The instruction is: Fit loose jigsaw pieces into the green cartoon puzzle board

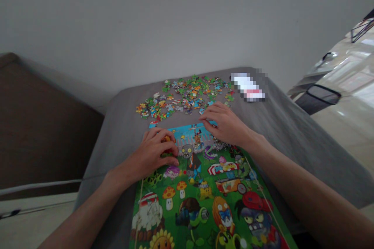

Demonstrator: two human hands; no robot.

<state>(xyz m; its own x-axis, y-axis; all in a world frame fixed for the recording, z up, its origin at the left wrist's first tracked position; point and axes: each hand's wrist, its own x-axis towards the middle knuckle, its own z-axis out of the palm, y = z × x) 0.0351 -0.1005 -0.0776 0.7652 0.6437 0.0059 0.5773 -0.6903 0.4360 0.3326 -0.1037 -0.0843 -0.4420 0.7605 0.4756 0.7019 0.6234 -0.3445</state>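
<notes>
Facing pale wall [187, 19], gray cloth [295, 155], jigsaw pieces [184, 97]

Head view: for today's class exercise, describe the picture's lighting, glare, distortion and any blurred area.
In the head view, the light is dim and flat, with soft shadows under the left hand and right hand; glare streaks the shiny floor; wide-angle distortion appears to stretch the printed puzzle poster toward the bottom edge; a pixelated blur hides a white-and-pink object.

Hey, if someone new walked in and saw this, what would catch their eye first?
The bright green cartoon puzzle picture at the near end of the gray cloth-covered surface stands out first. Beyond it lies a scattered heap of colorful loose jigsaw pieces. The left hand and right hand rest on the picture's far part.
</notes>
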